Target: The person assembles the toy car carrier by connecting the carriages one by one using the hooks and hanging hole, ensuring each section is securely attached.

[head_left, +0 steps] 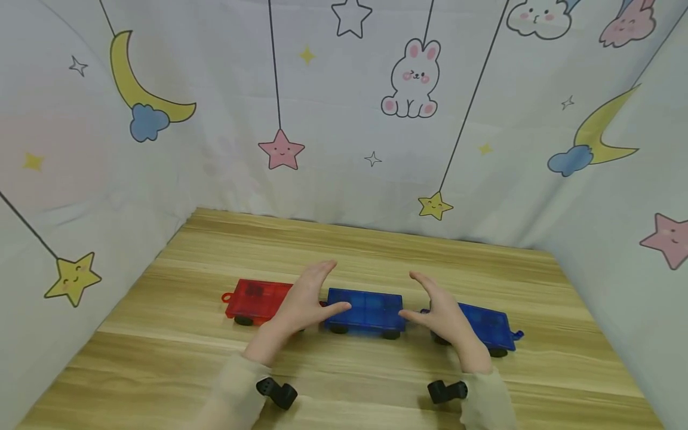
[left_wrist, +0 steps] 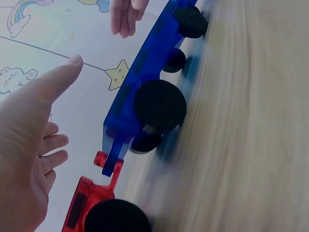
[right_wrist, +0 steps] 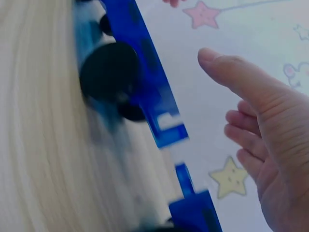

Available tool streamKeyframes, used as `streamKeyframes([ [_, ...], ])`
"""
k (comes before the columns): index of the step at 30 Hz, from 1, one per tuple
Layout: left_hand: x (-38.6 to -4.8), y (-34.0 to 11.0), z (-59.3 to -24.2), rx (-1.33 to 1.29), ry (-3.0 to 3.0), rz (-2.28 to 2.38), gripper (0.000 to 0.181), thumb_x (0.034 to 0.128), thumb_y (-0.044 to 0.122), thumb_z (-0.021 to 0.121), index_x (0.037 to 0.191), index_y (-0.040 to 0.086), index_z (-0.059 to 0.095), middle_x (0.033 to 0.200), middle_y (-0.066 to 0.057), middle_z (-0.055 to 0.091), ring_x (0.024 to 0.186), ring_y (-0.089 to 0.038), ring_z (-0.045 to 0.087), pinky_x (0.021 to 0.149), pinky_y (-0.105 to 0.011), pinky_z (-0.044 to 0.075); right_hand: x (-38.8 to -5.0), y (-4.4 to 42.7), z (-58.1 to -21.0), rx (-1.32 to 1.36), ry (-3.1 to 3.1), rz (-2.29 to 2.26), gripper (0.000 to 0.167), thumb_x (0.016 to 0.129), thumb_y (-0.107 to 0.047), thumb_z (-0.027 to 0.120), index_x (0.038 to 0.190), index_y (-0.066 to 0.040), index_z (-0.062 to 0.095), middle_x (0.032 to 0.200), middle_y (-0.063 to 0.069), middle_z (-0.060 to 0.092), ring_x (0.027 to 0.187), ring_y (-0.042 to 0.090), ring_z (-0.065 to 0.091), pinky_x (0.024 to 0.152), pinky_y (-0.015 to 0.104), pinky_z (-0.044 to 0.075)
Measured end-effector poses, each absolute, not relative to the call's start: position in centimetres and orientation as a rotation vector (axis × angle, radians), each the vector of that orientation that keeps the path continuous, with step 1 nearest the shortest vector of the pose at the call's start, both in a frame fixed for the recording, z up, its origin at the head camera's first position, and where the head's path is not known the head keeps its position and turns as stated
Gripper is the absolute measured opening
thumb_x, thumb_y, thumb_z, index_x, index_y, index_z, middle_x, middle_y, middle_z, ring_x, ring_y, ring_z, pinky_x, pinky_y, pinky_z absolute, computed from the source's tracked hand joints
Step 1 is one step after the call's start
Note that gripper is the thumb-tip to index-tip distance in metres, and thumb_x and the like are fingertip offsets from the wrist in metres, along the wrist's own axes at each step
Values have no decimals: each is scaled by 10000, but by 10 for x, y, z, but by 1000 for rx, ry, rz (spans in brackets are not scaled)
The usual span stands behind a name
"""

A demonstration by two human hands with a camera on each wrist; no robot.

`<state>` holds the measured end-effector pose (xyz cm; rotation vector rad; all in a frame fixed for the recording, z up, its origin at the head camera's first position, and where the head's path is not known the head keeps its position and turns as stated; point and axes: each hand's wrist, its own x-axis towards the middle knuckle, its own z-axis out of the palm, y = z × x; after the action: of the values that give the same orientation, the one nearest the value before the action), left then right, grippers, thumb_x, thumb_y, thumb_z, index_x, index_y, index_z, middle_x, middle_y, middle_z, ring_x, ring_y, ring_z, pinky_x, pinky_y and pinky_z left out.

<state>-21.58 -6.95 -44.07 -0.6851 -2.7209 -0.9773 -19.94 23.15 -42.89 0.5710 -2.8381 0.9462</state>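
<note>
Head view, clock off frame center: wood-grain tabletop (head_left: 355, 376) at 6. White printed fabric backdrop (head_left: 338, 191) wraps 9 through 3. Prints on it: outlined star (head_left: 352, 20) at 12, bunny (head_left: 415, 83) at 1, small yellow star (head_left: 436, 206) at 3, crescent moon (head_left: 131, 85) with blue cloud (head_left: 149, 123) at 10.

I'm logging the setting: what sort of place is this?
Probably a curtained-off play or recording booth: cartoon-printed cloth lines three sides of a wood-grain surface bearing a red toy wagon and two blue ones.
</note>
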Motion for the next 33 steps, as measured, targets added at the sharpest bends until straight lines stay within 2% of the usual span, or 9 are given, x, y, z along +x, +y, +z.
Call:
streamKeyframes([
  [7,-216,-57,-436,-694,-2759,-1050,1058,737,490,821,1542,63,284,1580,-138,325,1457,-338,306,1141,-547,325,-198,257,-425,475,-2825,912,828,810,-297,803,1477,-27,394,1480,225,437,1361,446,395,1036,635,389],
  [12,-218,-49,-436,-742,-2783,-1028,1167,695,490,851,1560,52,200,1616,-140,236,1496,-304,224,1180,-514,269,-197,278,-421,385,-2891,917,878,820,-372,784,1504,-37,347,1520,241,368,1380,480,335,1033,670,359],
  [17,-222,-41,-440,-803,-2809,-1011,1194,675,497,861,1556,33,201,1624,-129,217,1507,-281,195,1195,-489,246,-196,295,-421,380,-2936,902,937,807,-417,783,1518,-30,312,1541,262,316,1385,506,301,1025,693,340],
  [27,-222,-24,-439,-900,-2892,-1050,1209,645,488,882,1547,17,229,1618,-136,234,1508,-281,192,1195,-476,252,-191,316,-426,416,-2987,930,1018,729,-383,853,1501,17,325,1498,278,377,1368,525,302,1021,707,327],
  [33,-221,-16,-440,-913,-2933,-1047,1219,634,477,895,1548,22,229,1617,-124,241,1506,-271,203,1197,-461,256,-189,322,-426,467,-3018,952,1050,687,-341,886,1494,33,328,1512,316,322,1361,559,275,996,729,328],
])
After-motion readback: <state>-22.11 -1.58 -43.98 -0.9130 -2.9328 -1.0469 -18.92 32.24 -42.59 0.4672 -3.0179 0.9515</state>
